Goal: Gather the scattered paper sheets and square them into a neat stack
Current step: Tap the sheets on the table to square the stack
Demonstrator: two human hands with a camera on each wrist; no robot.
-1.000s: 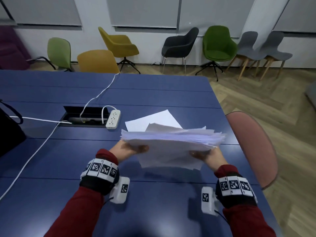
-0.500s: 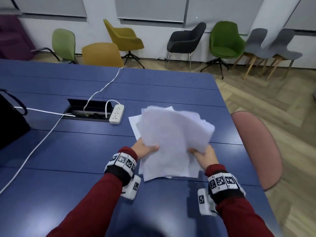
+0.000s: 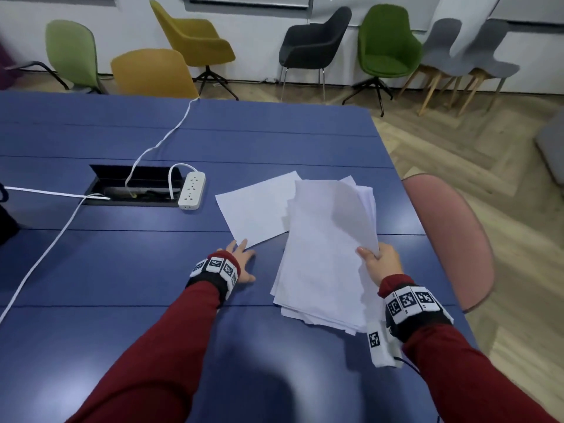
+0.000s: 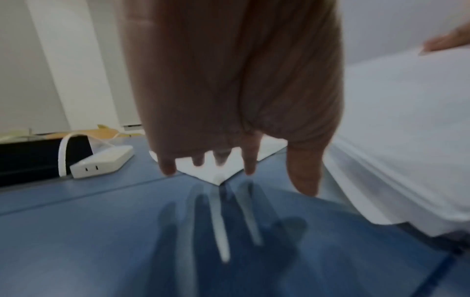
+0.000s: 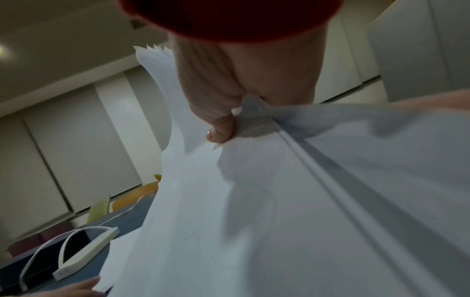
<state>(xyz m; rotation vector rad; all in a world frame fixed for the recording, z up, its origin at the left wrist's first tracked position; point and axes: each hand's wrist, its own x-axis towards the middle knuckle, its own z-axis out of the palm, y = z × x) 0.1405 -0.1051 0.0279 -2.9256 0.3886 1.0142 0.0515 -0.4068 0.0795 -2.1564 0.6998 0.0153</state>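
- White paper dominates the head view: a loose stack of sheets (image 3: pixel 326 254) is held at its right edge by the right hand (image 3: pixel 380 262), thumb on top, fingers curled beneath, the stack's near end low over the blue bench (image 3: pixel 122 300).
- A single sheet (image 3: pixel 256 209) is seen lying flat on the bench just left of the stack, partly overlapped by it at its right edge.
- The left hand (image 3: pixel 241 264) is spread flat with straight fingers at the near corner of that single sheet; nothing is gripped by it.
- A white power strip (image 3: pixel 192 190) is placed beside a cable hatch (image 3: pixel 134 186) further left, and a pink chair (image 3: pixel 451 245) stands at the bench's right edge.
- From the left wrist, the grip is shown apart: the fingers (image 4: pixel 248 158) are extended above the sheet's corner (image 4: pixel 216 172), their shadow cast on the bench; whether the paper is touched cannot be told.
- From the right wrist, the thumb (image 5: pixel 221 128) is seen clamped on the stack's edge (image 5: pixel 254 201), the sheets fanning unevenly.
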